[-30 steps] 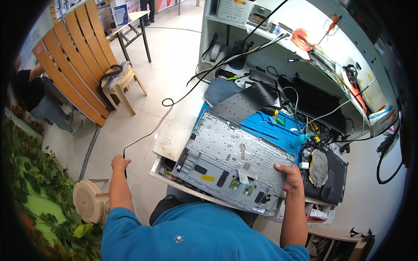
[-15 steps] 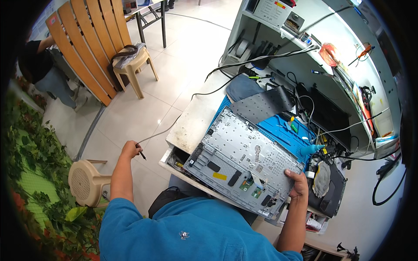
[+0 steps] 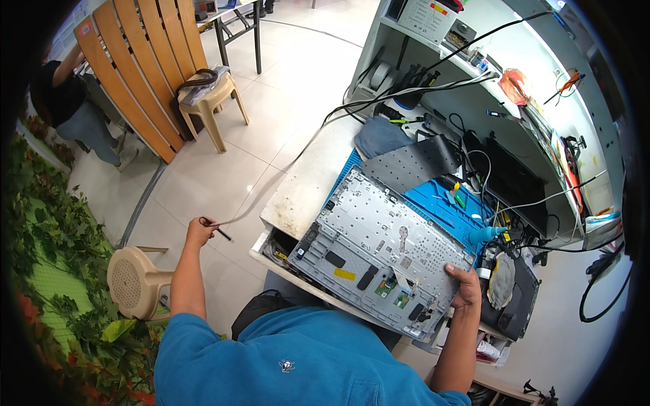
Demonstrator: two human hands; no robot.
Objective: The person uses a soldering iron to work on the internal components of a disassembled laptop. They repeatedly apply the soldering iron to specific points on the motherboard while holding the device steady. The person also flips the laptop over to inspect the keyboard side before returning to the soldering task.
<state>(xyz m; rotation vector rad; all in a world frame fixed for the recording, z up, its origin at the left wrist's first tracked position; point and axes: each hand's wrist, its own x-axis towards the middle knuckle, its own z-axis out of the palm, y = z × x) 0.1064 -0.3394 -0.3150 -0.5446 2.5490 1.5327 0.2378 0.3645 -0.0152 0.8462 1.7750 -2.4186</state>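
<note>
My left hand [image 3: 198,233] is stretched out to the left over the floor, its fingers closed round a cable [image 3: 308,143]. A slim black end sticks out from that hand, and a small dark loop stands above the fingers. Between hand and desk the cable is smeared by motion. With the thumb on top, my right hand [image 3: 465,285] grips the lower right corner of a silver laptop chassis [image 3: 369,227]. The chassis lies tilted across the desk edge, its inner side up, showing small green boards and a yellow strip. My right fingers are hidden beneath it.
A blue mat [image 3: 440,203] carries a perforated dark panel [image 3: 413,162], tools and a teal bottle [image 3: 484,234]. An open drawer [image 3: 274,260] juts out before me. Beige stools [image 3: 135,284] stand on the tiled floor. Another person [image 3: 81,101] is at the far left.
The cable has swung and blurred, and its slack shape has changed. A loop now shows above my left hand, and the black end points more to the right. The laptop chassis has barely moved.
</note>
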